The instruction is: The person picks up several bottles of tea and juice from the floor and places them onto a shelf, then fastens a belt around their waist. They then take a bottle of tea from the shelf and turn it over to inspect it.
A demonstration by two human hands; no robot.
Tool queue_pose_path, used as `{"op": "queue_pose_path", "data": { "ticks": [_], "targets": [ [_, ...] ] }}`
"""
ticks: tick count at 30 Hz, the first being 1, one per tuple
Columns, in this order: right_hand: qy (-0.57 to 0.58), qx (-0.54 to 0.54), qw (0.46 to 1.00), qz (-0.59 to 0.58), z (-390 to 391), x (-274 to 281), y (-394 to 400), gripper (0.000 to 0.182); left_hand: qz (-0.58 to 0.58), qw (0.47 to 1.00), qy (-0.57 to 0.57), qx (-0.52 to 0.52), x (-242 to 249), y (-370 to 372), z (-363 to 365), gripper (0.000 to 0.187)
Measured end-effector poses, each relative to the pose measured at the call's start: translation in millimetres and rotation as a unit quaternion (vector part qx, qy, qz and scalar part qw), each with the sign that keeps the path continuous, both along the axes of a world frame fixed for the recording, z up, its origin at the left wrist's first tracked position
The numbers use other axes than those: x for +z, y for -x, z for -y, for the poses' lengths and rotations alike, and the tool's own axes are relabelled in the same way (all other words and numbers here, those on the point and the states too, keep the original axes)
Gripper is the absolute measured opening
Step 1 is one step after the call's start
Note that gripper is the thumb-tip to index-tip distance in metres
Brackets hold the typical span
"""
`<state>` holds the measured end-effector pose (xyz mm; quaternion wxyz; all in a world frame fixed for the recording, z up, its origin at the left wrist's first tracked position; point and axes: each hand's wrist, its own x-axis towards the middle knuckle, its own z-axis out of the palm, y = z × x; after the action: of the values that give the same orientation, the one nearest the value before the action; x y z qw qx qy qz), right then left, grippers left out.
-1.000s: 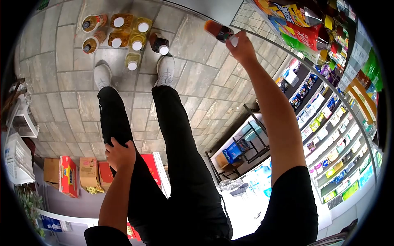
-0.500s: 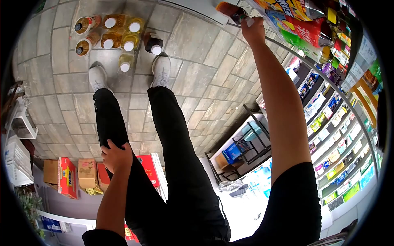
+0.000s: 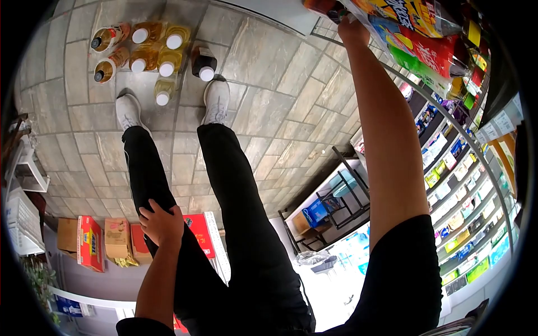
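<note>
At the top right, my right hand grips the neck end of a bottle of dark drink, partly cut off by the frame edge. The bottle lies over a wire rack, beside shrink-wrapped drink packs. My left hand rests on my left leg near the knee, fingers spread and holding nothing. On the floor beyond my shoes stand several bottles of yellow drink with white caps, and two with black caps. A dark bottle with a white cap stands apart, by my right shoe.
Shelves of small packaged goods curve down the right side. A black-framed rack stands at the lower right. Cardboard boxes and a white basket are behind me at the left.
My right hand has moved slightly right and up with the dark bottle, closer to the wrapped packs. My left hand stays on my leg. The view has shifted slightly.
</note>
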<state>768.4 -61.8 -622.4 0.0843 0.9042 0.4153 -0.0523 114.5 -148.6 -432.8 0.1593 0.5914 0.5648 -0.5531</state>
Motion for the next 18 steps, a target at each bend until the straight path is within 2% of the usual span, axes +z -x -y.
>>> {"op": "queue_pose_path", "data": {
  "ticks": [5, 7, 18],
  "targets": [
    [0.061, 0.011, 0.998, 0.017, -11.8, -7.0, -7.0, 0.07, -0.02, 0.999, 0.018, 0.016, -3.6, -7.9, 3.9, 0.072],
    [0.055, 0.035, 0.997, 0.028, -6.9, -26.7, -24.5, 0.054, -0.024, 0.999, 0.022, 0.016, -4.3, -7.2, 4.4, 0.072],
    [0.061, 0.105, 0.992, -0.037, -53.0, -38.6, -38.1, 0.055, -0.033, 0.999, 0.018, 0.005, -9.9, -5.6, 16.3, 0.073]
  ]
}}
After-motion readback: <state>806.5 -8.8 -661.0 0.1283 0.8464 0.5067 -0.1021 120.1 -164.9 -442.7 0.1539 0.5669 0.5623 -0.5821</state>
